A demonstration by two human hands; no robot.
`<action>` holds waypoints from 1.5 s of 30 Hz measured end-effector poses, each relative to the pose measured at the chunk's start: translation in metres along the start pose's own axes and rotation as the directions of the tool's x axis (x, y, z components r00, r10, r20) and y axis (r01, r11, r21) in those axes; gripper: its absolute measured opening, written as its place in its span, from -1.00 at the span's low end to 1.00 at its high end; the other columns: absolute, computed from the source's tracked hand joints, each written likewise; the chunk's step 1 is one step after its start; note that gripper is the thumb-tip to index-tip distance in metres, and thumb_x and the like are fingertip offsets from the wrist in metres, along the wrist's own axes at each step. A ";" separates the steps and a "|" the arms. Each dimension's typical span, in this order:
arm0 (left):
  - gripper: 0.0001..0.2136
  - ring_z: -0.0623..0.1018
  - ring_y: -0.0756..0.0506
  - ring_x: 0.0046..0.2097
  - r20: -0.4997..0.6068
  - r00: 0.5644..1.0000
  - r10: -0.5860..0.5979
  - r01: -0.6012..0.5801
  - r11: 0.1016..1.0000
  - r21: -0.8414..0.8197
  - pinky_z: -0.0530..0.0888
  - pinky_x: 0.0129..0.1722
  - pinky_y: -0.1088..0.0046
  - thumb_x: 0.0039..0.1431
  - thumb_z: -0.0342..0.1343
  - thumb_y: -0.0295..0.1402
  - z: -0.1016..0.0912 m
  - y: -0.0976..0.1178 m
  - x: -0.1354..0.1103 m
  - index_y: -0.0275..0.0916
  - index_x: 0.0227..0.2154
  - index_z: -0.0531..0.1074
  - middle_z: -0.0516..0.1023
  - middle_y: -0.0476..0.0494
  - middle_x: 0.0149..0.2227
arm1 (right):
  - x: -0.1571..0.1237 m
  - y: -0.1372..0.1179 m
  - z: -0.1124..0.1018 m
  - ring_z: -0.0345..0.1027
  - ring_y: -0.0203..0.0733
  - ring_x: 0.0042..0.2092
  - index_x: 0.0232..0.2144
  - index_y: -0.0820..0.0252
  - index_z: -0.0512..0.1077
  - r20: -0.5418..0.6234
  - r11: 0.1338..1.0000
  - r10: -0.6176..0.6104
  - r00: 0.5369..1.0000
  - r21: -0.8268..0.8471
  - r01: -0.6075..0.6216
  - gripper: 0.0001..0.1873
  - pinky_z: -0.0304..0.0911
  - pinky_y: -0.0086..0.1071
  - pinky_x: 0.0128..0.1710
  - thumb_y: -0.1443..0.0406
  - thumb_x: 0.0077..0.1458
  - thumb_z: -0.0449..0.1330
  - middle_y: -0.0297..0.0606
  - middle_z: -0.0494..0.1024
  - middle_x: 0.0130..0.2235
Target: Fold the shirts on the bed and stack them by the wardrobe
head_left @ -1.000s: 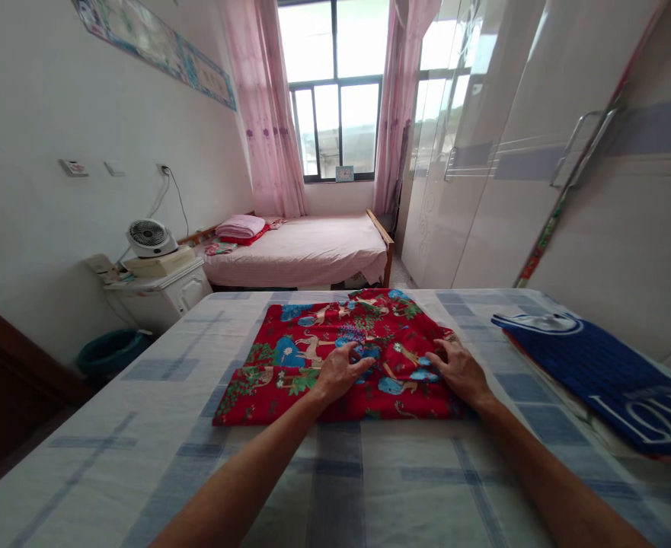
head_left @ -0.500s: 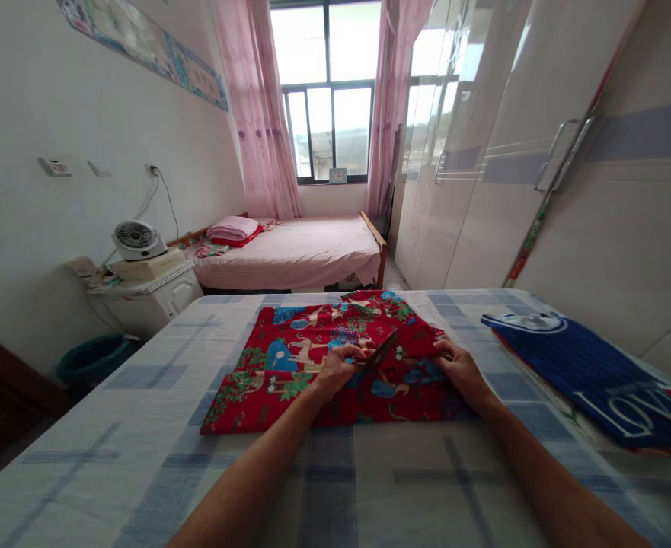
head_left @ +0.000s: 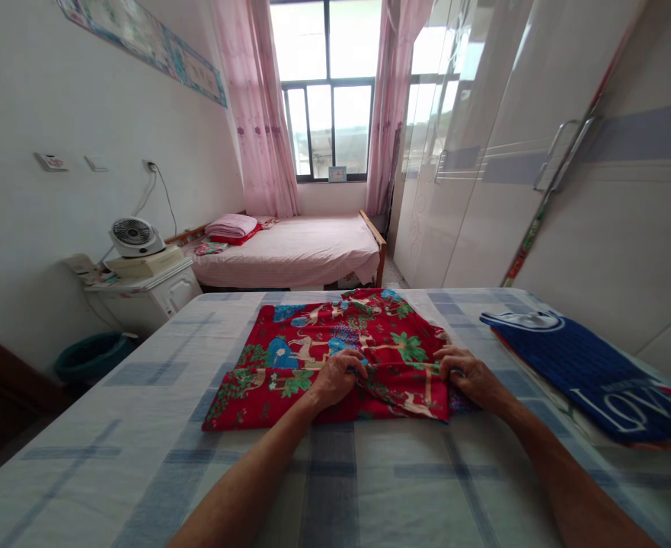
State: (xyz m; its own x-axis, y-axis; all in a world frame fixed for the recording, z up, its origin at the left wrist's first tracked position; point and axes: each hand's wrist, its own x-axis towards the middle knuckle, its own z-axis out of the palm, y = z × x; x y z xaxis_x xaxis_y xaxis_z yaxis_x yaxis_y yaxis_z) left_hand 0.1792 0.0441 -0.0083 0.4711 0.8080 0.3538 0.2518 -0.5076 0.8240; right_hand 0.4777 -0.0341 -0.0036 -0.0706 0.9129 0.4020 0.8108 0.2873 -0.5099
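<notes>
While the red animal-and-tree-printed fabric lies folded on the blue-and-white patterned cloth, we pinch it near the middle with our left hand and at its right side with our right hand.

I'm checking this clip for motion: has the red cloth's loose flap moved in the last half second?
Yes: toward the person, away from the wooden bed end; the flap now reaches the red cloth's near edge.
</notes>
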 end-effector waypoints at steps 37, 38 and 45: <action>-0.59 0.17 -0.19 0.25 0.039 0.982 -0.184 0.065 0.528 0.846 0.13 0.16 0.14 0.28 -0.21 -0.16 -0.122 -0.125 0.098 -0.07 0.14 0.23 0.22 -0.14 0.23 | 0.179 0.043 0.099 0.00 -0.04 0.25 0.13 0.12 0.26 0.142 0.900 0.144 0.979 -0.431 -0.070 -0.46 -0.09 -0.06 0.18 0.06 0.17 -0.10 -0.15 0.20 0.22; -0.60 0.21 -0.21 0.23 -0.007 0.982 -0.188 0.103 0.501 0.859 0.14 0.14 0.12 0.28 -0.20 -0.20 -0.133 -0.129 0.100 -0.12 0.12 0.26 0.26 -0.20 0.20 | 0.186 0.055 0.094 0.04 -0.01 0.22 0.11 0.18 0.28 0.090 0.885 0.192 0.977 -0.446 -0.133 -0.46 -0.05 -0.02 0.15 0.08 0.18 -0.12 -0.08 0.24 0.20; -0.67 0.44 -0.18 -0.02 -0.062 0.985 -0.162 0.122 0.396 0.910 0.24 0.03 0.19 0.04 -0.02 -0.45 -0.165 -0.125 0.107 -0.16 -0.11 0.43 0.50 -0.18 -0.08 | 0.219 0.075 0.082 0.34 0.00 -0.03 -0.12 0.18 0.44 -0.016 0.865 0.312 0.950 -0.409 -0.291 -0.60 0.21 -0.19 -0.10 0.30 -0.04 0.04 -0.07 0.51 -0.09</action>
State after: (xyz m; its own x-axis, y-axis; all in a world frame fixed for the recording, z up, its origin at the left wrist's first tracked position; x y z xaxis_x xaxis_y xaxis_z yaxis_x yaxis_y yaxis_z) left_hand 0.0584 0.2434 -0.0006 0.3712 0.8963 0.2425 0.9266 -0.3747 -0.0332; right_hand 0.4750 0.2108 -0.0163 0.1956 0.9521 0.2348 0.9594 -0.1363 -0.2468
